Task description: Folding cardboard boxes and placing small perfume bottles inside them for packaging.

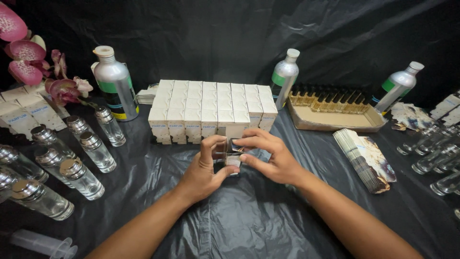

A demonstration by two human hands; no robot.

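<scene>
Clear glass bottle, both hands' fingers

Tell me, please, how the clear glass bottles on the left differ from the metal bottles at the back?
The glass bottles are transparent, short and lie tilted in rows; the metal bottles are opaque silver, taller, with green bands and white caps. The glass bottles have silver caps. Both kinds are cylindrical.

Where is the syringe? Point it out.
In the head view the syringe lies at the bottom left corner on the black sheet, just below the nearest glass bottle and well left of the left hand.
</scene>
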